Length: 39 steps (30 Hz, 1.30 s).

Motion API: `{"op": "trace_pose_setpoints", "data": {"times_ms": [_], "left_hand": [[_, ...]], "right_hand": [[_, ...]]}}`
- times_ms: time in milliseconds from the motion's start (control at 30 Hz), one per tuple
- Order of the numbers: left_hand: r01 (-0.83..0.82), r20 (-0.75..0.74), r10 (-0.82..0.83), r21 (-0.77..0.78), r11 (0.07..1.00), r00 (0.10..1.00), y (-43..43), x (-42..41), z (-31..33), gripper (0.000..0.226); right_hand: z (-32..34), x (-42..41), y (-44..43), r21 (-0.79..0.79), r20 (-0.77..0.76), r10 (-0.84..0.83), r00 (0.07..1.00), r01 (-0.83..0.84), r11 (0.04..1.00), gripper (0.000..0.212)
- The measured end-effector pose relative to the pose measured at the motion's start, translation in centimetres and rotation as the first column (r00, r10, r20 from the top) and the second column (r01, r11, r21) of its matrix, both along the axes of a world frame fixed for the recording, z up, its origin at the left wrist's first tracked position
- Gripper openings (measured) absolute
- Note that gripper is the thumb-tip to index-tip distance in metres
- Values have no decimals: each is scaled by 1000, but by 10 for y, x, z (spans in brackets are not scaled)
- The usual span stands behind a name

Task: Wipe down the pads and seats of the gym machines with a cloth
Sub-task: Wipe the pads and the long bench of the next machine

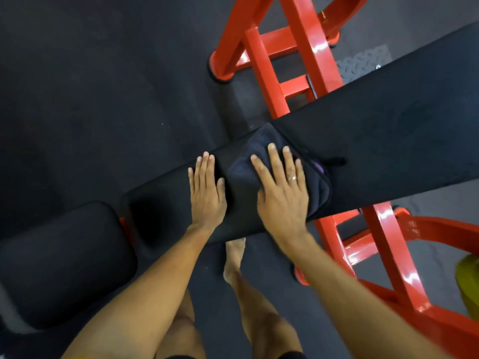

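A long black bench pad [388,141] runs from lower left to upper right across a red steel frame [308,55]. A dark folded cloth [261,151] lies on the pad near its middle. My right hand [282,193] presses flat on the cloth, fingers spread, a ring on one finger. My left hand [206,193] rests flat on the bare pad just left of the cloth, holding nothing. A separate black seat pad [64,260] sits at the lower left, apart from the long pad.
Dark rubber floor [90,86] surrounds the bench. Red frame legs [388,255] stand at the right and upper middle. A grey tread plate [363,63] lies at the upper right. A yellow object [467,283] shows at the right edge. My bare legs and foot [234,257] are below the pad.
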<state>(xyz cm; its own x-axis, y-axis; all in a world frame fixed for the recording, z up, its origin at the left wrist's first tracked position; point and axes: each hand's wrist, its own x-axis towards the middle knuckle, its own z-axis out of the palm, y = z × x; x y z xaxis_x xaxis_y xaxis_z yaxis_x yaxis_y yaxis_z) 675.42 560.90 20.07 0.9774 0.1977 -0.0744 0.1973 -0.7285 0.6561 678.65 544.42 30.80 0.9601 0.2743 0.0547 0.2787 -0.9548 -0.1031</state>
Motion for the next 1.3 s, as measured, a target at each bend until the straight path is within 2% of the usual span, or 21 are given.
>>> {"op": "trace_pose_setpoints", "data": {"times_ms": [200,300,367,433,633,700,767,867,900,967,1067,1133,1233,1300], "left_hand": [[56,17,-56,24,998,998,4,6,0,58],[166,23,-167,16,986,986,1,4,9,58],[265,50,-265,2,964,963,-3,6,13,57],[311,73,-311,13,950,947,-4,10,15,56],[433,140,-433,28,901,891,7,24,21,57],[513,184,-508,26,858,841,-1,33,30,56],[524,212,-520,44,851,827,-18,46,39,57],[494,207,-496,65,867,843,-40,64,48,58],[492,213,-497,80,867,841,-46,69,49,58],[487,229,-502,119,865,834,-49,72,46,60],[466,257,-504,197,862,825,-47,72,38,61],[447,269,-495,221,867,826,-52,73,37,61],[449,281,-502,233,863,818,-55,71,37,61],[439,282,-492,231,868,824,-56,71,37,62]], "right_hand": [[-23,-78,-13,31,-28,-60,998,61,998,56],[-15,-71,-18,79,49,-242,969,238,968,57],[-13,-55,-8,184,59,-462,885,445,876,67],[-16,-51,15,281,29,-587,809,557,782,76],[-49,-107,52,418,-119,-687,717,663,620,83],[-43,-107,46,519,-145,-727,672,677,522,83],[-28,-88,37,622,-131,-793,596,672,402,81],[-13,-50,17,776,-144,-910,389,615,140,72],[-13,-42,15,806,-148,-930,336,586,84,71],[-20,-44,29,803,-155,-949,274,595,40,69],[-33,-68,66,751,-298,-928,225,656,-82,65],[-36,-73,63,741,-403,-893,202,644,-189,72],[-30,-63,25,759,-546,-797,260,557,-338,89],[-24,-54,2,770,-557,-786,270,522,-366,89]]}}
